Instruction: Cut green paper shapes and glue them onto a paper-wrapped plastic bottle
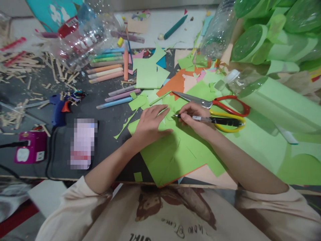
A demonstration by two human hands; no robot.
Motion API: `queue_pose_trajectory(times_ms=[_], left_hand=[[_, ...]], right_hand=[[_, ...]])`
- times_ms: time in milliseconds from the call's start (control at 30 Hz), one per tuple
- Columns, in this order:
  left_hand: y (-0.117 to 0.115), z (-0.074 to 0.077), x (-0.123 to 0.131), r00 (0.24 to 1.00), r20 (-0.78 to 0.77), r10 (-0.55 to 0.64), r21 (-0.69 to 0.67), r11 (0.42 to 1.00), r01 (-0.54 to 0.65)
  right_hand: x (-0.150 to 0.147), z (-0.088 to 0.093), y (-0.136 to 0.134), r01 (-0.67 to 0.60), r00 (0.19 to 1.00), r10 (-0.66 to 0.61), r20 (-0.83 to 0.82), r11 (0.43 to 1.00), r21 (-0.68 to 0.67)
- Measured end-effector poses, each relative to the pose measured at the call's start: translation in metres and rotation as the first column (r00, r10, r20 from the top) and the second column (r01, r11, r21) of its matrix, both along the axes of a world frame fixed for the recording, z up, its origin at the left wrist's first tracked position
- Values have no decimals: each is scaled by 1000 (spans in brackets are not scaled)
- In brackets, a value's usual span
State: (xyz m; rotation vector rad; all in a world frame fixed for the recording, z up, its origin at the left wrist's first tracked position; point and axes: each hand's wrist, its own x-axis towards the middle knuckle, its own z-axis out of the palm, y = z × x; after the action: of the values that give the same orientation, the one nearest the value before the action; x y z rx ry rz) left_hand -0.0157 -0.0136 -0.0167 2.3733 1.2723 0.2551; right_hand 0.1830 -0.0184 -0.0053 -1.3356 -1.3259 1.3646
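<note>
The green sheet is a large piece of light green paper with an uneven, cut-away outline. It lies in the centre and lower centre of the frame on the dark table, on top of an orange sheet whose edge shows along its lower side. Faint folds and cut lines cross its surface.

The left hand lies flat on the upper left part of the sheet. Its palm is down and its fingers are spread loosely, pointing to the upper right and pressing on the paper. The right hand is just right of it, curled closed around a pen with a dark and silver barrel. The pen lies almost level. Its tip is at the left and touches the sheet just beside the left fingertips, and its back end reaches right over the yellow handle of the scissors. So the sheet is under both hands and runs from them down toward the bottom edge of the table.

The scissors, with one red and one yellow loop, lie just above the right hand with their blades pointing left. Pastel markers lie in a row at upper centre left. A blue glue gun is at the left, and green paper scraps are strewn above the hands.
</note>
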Motion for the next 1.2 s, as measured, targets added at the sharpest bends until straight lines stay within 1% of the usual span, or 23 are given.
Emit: queue_pose_trajectory(times_ms=[133, 200, 300, 533, 767, 1033, 1133, 1200], left_hand=[[-3, -4, -2, 1000, 27, -9, 58, 998, 7], [-3, -5, -3, 999, 32, -18, 67, 998, 15], [-3, -5, -3, 999, 40, -20, 68, 998, 17], [-3, -3, -1, 1000, 22, -13, 59, 998, 11], [2, -3, -5, 999, 10, -48, 14, 999, 48], [4, 2, -6, 997, -12, -81, -41, 996, 80], [3, 3, -4, 997, -25, -71, -41, 997, 70], [3, 3, -3, 996, -40, -74, -47, 996, 72]], right_hand=[[-4, -1, -6, -32, 995, 34, 97, 999, -16], [-6, -1, -8, -40, 987, 40, 153, 999, -7], [-6, 0, -9, -48, 982, 46, 184, 999, 6], [-6, 0, -7, -57, 976, 50, 210, 998, 30], [-8, -1, -8, -63, 975, 53, 214, 997, 39], [-6, -1, -9, -83, 971, 55, 234, 991, 109], [-6, -1, -9, -124, 975, 105, 198, 989, 82], [-5, 0, -9, -114, 981, 104, 164, 992, 50]])
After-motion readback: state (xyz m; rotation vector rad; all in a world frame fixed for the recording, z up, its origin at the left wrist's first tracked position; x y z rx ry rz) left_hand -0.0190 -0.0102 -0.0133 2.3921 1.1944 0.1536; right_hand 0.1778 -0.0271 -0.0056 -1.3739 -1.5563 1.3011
